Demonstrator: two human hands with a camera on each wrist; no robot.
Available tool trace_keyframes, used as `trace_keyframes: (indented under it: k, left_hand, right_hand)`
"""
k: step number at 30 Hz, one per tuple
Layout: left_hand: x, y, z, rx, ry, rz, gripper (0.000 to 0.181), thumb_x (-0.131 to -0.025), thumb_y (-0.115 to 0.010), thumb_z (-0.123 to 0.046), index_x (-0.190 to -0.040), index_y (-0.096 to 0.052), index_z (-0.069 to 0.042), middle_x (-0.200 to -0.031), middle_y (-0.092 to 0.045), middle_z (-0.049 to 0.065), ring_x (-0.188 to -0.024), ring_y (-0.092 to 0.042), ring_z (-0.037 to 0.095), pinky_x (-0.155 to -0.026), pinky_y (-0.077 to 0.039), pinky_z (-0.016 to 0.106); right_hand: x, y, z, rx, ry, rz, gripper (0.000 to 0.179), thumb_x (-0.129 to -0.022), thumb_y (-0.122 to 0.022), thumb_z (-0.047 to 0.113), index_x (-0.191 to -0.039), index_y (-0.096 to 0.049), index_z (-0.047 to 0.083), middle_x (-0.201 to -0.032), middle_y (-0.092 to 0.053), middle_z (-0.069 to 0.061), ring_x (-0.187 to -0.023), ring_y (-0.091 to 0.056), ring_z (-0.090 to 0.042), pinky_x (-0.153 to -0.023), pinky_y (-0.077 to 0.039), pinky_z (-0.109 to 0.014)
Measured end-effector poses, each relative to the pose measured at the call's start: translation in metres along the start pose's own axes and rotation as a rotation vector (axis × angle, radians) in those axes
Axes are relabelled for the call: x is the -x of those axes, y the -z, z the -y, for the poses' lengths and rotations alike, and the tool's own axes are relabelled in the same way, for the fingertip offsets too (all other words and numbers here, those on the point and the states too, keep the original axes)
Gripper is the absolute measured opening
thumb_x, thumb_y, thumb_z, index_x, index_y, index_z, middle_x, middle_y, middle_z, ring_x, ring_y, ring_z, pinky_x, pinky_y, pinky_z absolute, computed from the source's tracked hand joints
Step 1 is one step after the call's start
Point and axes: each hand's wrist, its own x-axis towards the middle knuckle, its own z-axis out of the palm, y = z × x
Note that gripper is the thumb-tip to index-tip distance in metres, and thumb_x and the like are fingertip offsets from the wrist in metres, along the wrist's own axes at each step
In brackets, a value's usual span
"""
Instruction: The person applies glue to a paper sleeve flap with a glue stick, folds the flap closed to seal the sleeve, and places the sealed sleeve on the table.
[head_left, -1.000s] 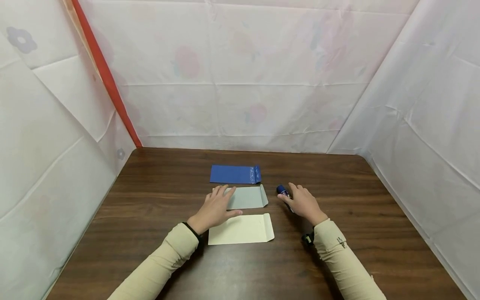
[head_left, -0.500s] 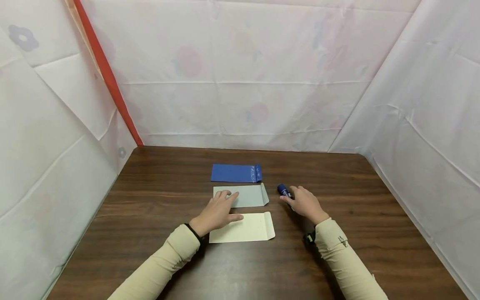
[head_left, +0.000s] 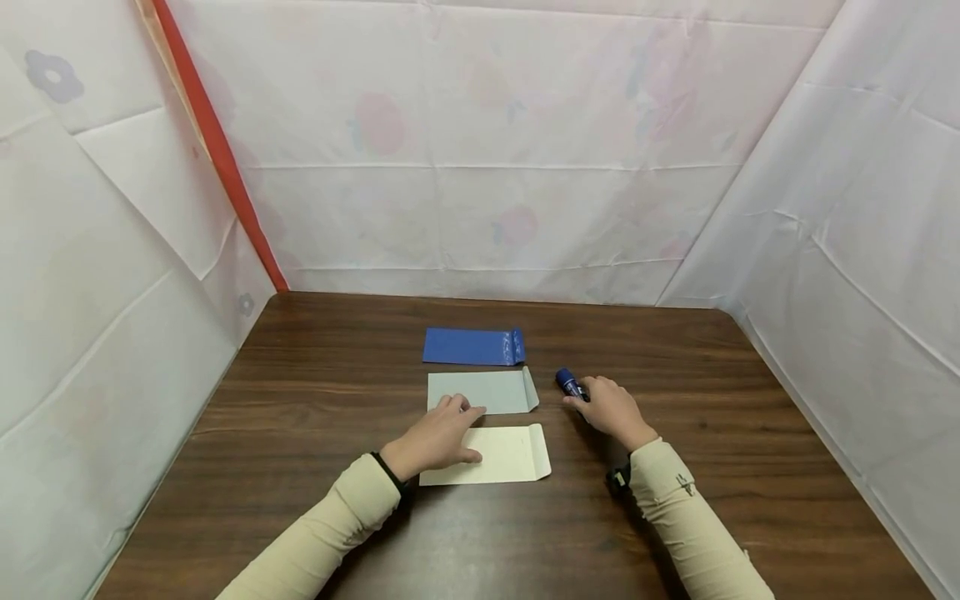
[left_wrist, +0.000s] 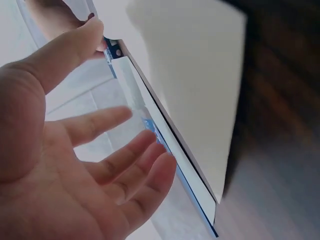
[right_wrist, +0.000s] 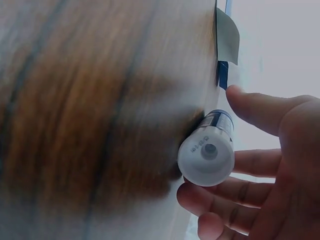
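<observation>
My left hand (head_left: 438, 437) is over the left part of the cream envelope (head_left: 510, 454), its fingertips at the near edge of the pale grey-green envelope (head_left: 487, 387). In the left wrist view its fingers (left_wrist: 100, 122) are relaxed and spread, holding nothing. A blue envelope (head_left: 467, 346) lies farthest back. All three have their flaps at the right end. My right hand (head_left: 611, 410) is at a blue-capped glue stick (head_left: 568, 382) lying on the table. In the right wrist view the thumb is apart from the stick (right_wrist: 206, 155), with loosely bent fingers beside its white base.
The brown wooden table (head_left: 315, 375) carries the envelopes in a row from back to front. White patterned sheeting (head_left: 480, 150) closes off the back and both sides. A red strip (head_left: 217, 158) runs down the back left corner.
My left hand has drawn back toward me, from over the grey-green envelope to over the cream one. The right hand and the glue stick have barely moved.
</observation>
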Motion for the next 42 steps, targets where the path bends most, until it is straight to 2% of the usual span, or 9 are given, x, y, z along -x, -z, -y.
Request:
trace_keyframes:
  k: [7, 17, 25, 30, 34, 42]
  left_hand:
    - [0.003, 0.0, -0.003, -0.004, -0.04, 0.036, 0.061, -0.077, -0.083, -0.027, -0.129, -0.06, -0.006, -0.111, -0.055, 0.013, -0.098, -0.048, 0.024, -0.079, -0.047, 0.038]
    - [0.006, -0.001, -0.004, 0.01, -0.039, 0.073, 0.058, -0.074, -0.086, -0.027, -0.124, -0.063, -0.009, -0.111, -0.054, 0.012, -0.095, -0.046, 0.022, -0.074, -0.045, 0.035]
    - [0.006, -0.003, -0.007, -0.029, -0.025, 0.068, 0.058, -0.071, -0.088, -0.028, -0.12, -0.065, -0.009, -0.108, -0.054, 0.01, -0.092, -0.046, 0.022, -0.074, -0.045, 0.035]
    - [0.005, -0.005, -0.01, -0.075, -0.023, 0.064, 0.053, -0.07, -0.089, -0.029, -0.113, -0.067, -0.007, -0.112, -0.057, 0.01, -0.096, -0.05, 0.025, -0.079, -0.049, 0.037]
    - [0.005, -0.005, -0.011, -0.091, -0.025, 0.056, 0.052, -0.07, -0.089, -0.027, -0.112, -0.069, -0.005, -0.117, -0.058, 0.009, -0.102, -0.052, 0.026, -0.085, -0.05, 0.037]
    - [0.005, -0.004, -0.011, -0.099, -0.063, 0.059, 0.051, -0.071, -0.088, -0.026, -0.114, -0.067, -0.009, -0.111, -0.058, 0.009, -0.094, -0.051, 0.024, -0.078, -0.048, 0.036]
  right_hand:
    - [-0.002, -0.001, 0.0, -0.013, -0.011, -0.005, 0.055, -0.093, -0.064, 0.04, -0.126, -0.061, -0.004, -0.113, -0.067, -0.022, -0.093, -0.066, -0.033, -0.075, -0.053, -0.048]
    - [-0.003, -0.002, 0.001, -0.007, -0.021, -0.018, 0.055, -0.091, -0.067, 0.039, -0.124, -0.063, -0.005, -0.109, -0.068, -0.023, -0.09, -0.067, -0.033, -0.073, -0.053, -0.047]
    - [-0.003, -0.002, 0.001, 0.004, -0.032, -0.024, 0.049, -0.089, -0.071, 0.034, -0.117, -0.066, -0.005, -0.1, -0.07, -0.019, -0.08, -0.065, -0.028, -0.069, -0.053, -0.044]
    - [-0.003, -0.002, 0.002, 0.011, -0.013, -0.046, 0.041, -0.088, -0.072, 0.033, -0.109, -0.069, -0.002, -0.088, -0.069, -0.014, -0.07, -0.06, -0.023, -0.061, -0.049, -0.039]
    - [-0.002, -0.002, 0.0, 0.011, 0.005, -0.052, 0.04, -0.088, -0.072, 0.032, -0.108, -0.069, -0.002, -0.086, -0.069, -0.013, -0.067, -0.058, -0.021, -0.059, -0.047, -0.037]
    - [0.0, -0.001, -0.002, -0.003, -0.006, -0.041, 0.04, -0.088, -0.072, 0.031, -0.111, -0.069, -0.001, -0.086, -0.069, -0.012, -0.065, -0.056, -0.019, -0.057, -0.045, -0.034]
